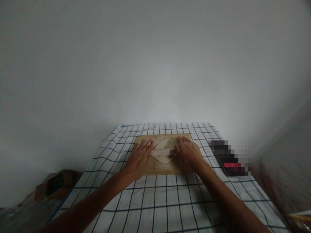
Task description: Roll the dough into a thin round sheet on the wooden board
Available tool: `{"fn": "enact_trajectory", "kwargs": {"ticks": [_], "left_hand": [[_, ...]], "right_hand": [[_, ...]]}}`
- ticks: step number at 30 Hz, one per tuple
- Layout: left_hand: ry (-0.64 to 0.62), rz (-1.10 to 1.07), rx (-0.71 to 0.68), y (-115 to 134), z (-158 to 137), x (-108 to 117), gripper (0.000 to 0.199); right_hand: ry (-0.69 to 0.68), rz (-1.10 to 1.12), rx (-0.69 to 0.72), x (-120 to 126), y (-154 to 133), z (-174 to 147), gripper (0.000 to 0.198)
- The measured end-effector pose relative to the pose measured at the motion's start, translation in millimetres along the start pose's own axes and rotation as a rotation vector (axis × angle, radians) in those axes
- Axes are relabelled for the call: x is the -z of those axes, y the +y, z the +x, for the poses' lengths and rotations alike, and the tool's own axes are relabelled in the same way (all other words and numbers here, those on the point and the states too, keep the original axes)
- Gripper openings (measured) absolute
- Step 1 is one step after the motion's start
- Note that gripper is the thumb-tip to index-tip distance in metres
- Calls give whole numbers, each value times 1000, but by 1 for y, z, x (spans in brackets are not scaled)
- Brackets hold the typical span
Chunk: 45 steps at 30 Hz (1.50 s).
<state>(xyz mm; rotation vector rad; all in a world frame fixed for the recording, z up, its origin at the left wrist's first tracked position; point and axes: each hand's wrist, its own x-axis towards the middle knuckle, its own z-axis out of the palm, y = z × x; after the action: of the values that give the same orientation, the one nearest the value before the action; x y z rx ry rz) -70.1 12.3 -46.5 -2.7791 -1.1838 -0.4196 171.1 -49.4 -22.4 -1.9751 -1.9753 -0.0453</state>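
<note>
I see rolling pin crosswise over dough; left hand spread open at left end, right hand curled round right end

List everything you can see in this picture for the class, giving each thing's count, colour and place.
Wall: at least 1, grey-white, behind the tablecloth
Tablecloth: 1, white with dark grid lines, under the board
Board: 1, light brown, on the tablecloth
Dough sheet: 1, cream, on the board
Rolling pin: 1, pale, across the dough sheet
Flour: uncounted patches, white, on the board and fingers
Dark device: 1, black with red, right side of the tablecloth, partly pixelated
Box-like object: 1, brown, lower left
Unclear item: 1, yellowish, lower right corner
Left hand: 1, floury, at the pin's left end
Right hand: 1, at the pin's right end
</note>
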Motion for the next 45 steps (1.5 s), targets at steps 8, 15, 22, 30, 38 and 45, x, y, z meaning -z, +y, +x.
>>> {"fn": "enact_trajectory", "kwargs": {"ticks": [8, 15, 22, 30, 38, 45], "left_hand": [[49, 31, -135, 27, -58, 15, 66], [16, 15, -117, 14, -41, 7, 60], [1, 19, -91, -18, 49, -12, 53], [-321, -144, 2, -10, 140, -14, 62], [-240, -94, -63, -19, 100, -16, 58], [-72, -54, -71, -15, 46, -11, 54]], "right_hand": [[-110, -61, 74, 13, -3, -13, 30], [-74, -44, 94, 9, 0, -12, 26], [-25, 22, -10, 6, 2, -7, 33], [-9, 58, -50, -3, 23, -1, 33], [-48, 25, -22, 2, 23, 1, 35], [-50, -38, -50, 1, 20, 4, 41]]}}
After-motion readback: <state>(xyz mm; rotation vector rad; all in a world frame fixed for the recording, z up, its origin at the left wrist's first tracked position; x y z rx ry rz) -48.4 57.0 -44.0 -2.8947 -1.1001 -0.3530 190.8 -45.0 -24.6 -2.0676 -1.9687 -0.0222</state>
